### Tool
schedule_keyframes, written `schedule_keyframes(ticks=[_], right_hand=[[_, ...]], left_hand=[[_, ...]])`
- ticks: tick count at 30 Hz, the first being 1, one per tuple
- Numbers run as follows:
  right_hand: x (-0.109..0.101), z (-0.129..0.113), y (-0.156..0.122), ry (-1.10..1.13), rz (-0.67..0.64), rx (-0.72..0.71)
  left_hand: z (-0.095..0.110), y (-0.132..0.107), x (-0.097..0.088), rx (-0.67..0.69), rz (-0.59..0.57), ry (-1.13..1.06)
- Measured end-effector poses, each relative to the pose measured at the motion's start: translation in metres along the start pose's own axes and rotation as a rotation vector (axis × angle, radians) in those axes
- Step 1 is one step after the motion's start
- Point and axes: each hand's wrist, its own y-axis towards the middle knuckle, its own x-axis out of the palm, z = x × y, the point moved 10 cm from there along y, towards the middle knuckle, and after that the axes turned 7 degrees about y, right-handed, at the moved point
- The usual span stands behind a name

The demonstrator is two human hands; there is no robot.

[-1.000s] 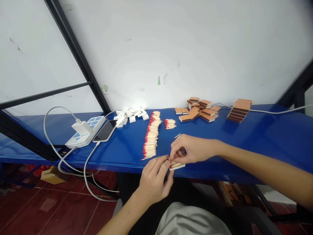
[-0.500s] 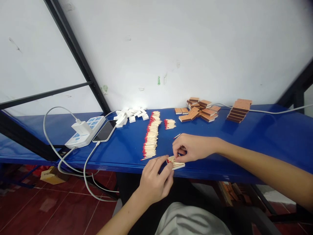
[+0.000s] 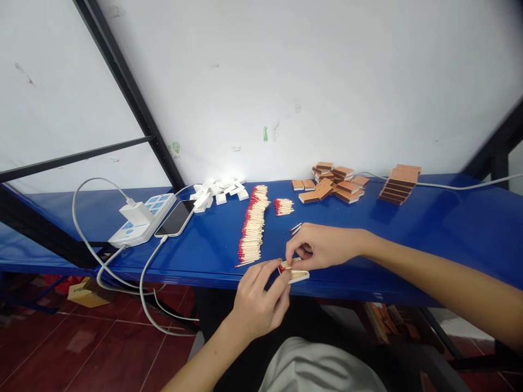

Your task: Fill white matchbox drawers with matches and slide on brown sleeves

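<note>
I see the left hand near the front edge of the blue tabletop, thumb and fingers closed about the left end of a small white tray. The tray lies at that edge, with matches in it, their red heads toward the left hand.

The right hand comes in from the other side, fingers curled, thumb and forefinger drawn close together over the tray's matches. From here I cannot tell whether those fingertips pinch a match or only press on the pile.

Just beyond the right hand I make out a few loose matches. To their left, a long row of matches runs back from near the left hand toward the wall, red heads on its left side. A small bunch sits beside the row's far end.

Along the back I have a heap of white pieces on the left, a jumble of brown boxes right of the middle, and a leaning stack of similar boxes farther right. A phone rests beside a power strip on the left, a cable at its near end.
</note>
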Motion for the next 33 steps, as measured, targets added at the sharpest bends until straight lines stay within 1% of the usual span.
schedule_keyframes(ticks=[8,15,19,22,28,33], right_hand=[[0.002,0.003,0.0,0.009,-0.022,0.013],[-0.003,-0.002,0.0,-0.046,0.034,-0.051],[0.001,0.001,-0.001,-0.012,0.002,-0.041],[0.003,0.005,-0.001,-0.005,-0.022,-0.005],[-0.001,0.005,-0.001,-0.024,0.013,0.019],[-0.001,0.01,0.0,0.009,0.009,0.045]], left_hand=[[0.0,0.001,-0.002,-0.014,0.018,-0.031],[-0.002,0.002,-0.002,-0.03,0.03,-0.061],[-0.002,0.001,-0.002,-0.029,0.027,-0.062],[-0.002,0.001,-0.001,-0.029,0.019,-0.064],[-0.002,0.002,-0.002,-0.019,0.024,-0.063],[-0.002,0.002,-0.001,-0.024,-0.003,-0.053]])
